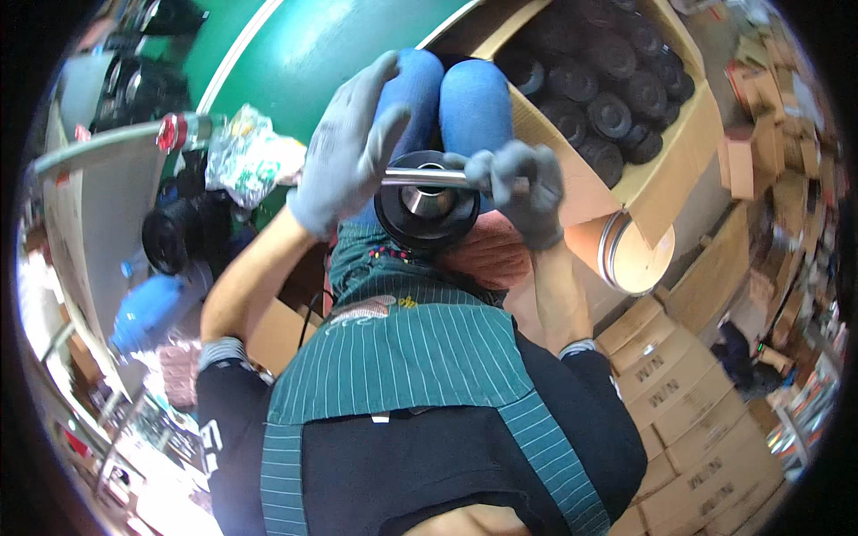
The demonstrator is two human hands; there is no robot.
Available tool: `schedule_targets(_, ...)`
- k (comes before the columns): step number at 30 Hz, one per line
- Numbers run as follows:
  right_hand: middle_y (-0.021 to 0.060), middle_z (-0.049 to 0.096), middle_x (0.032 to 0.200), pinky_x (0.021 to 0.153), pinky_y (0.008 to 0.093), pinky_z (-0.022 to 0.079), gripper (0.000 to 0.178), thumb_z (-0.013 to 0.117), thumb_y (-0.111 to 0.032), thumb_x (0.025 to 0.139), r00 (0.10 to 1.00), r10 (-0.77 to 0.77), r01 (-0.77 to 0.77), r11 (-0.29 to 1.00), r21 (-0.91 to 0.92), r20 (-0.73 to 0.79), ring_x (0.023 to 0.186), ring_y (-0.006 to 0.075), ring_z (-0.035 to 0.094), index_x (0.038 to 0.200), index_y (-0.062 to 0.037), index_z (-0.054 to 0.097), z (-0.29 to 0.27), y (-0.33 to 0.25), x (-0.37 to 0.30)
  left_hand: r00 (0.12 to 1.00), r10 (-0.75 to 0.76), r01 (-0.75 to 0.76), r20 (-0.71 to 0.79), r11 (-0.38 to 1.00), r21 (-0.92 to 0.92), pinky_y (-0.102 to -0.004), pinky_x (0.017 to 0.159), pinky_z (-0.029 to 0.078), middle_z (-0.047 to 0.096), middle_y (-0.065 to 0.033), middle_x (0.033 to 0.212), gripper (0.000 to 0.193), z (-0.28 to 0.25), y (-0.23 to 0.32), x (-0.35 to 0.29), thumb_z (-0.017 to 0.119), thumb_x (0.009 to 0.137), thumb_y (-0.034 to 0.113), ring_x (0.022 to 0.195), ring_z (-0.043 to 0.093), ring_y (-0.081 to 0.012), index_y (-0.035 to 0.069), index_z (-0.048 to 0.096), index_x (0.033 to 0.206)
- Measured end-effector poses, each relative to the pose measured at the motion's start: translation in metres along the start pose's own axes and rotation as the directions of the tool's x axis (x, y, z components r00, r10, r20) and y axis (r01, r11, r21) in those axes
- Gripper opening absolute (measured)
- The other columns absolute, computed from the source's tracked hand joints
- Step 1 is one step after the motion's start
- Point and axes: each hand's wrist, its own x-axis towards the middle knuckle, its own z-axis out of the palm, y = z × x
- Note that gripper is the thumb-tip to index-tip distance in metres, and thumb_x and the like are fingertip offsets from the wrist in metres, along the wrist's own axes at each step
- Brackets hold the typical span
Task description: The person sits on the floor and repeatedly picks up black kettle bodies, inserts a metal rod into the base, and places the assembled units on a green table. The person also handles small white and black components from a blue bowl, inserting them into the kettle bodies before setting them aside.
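A shiny metal rod (427,178) lies crosswise above a black round disc-shaped part (420,234) at my lap. The disc has a silver cone-shaped piece (426,204) at its middle. My right hand (525,192), in a grey glove, is closed round the rod's right end. Fingers stretched and thumb apart, my gloved left hand (344,156) lies against the left part of the rod, which its palm partly hides. Blue-clad knees (476,103) are just beyond the disc.
An open cardboard box (675,192) at the far right holds several black round parts (610,116). Beside it stands a round drum (639,255). Stacked cartons (684,420) fill the near right. On the left are a crumpled plastic bag (250,161) and a grey table (98,205).
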Motion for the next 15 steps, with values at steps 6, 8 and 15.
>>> schedule_targets(6, 0.0021, 0.056, 0.065, 0.118, 0.0634, 0.044, 0.037, 0.060, -0.029, 0.093, 0.980, 0.186, -0.119, 0.840, -0.530, 0.075, 0.078, 0.0250, 0.060, 0.063, -0.0084, 0.068, 0.035, -0.031, -0.006, 0.985, 0.128, -0.083, 0.113, 0.937, -0.339, -0.0427, 0.114, 0.049, 0.064, -0.0237, 0.147, 0.054, 0.018, -0.027, 0.030, 0.040, 0.118, 0.035, 0.133, 0.066, -0.0344, -0.003, 0.053, 0.153)
schedule_targets(8, 0.0009, 0.050, 0.059, 0.115, 0.0587, 0.048, 0.023, 0.070, -0.024, 0.080, 0.865, 0.170, 0.241, 0.683, -0.689, 0.472, 0.075, 0.0246, 0.061, 0.061, -0.0103, 0.067, 0.053, -0.038, 0.013, 0.872, 0.485, -0.484, 0.072, 0.875, -0.035, -0.0434, 0.110, 0.053, 0.063, -0.0230, 0.147, 0.045, 0.034, -0.053, 0.048, 0.042, 0.117, 0.026, 0.129, 0.068, -0.0345, -0.004, 0.056, 0.148)
schedule_targets(15, 0.0009, 0.050, 0.053, 0.077, 0.0426, 0.055, 0.034, 0.075, -0.029, 0.086, 0.521, 0.676, 0.502, 0.250, -0.828, 0.520, 0.057, 0.0220, 0.058, 0.060, -0.0145, 0.061, 0.120, -0.024, 0.025, 0.890, 0.370, -0.105, 0.268, 0.738, -0.667, -0.0456, 0.108, 0.051, 0.073, -0.0182, 0.132, 0.043, 0.099, -0.023, 0.094, 0.049, 0.114, 0.036, 0.120, 0.068, -0.0379, 0.005, 0.069, 0.136)
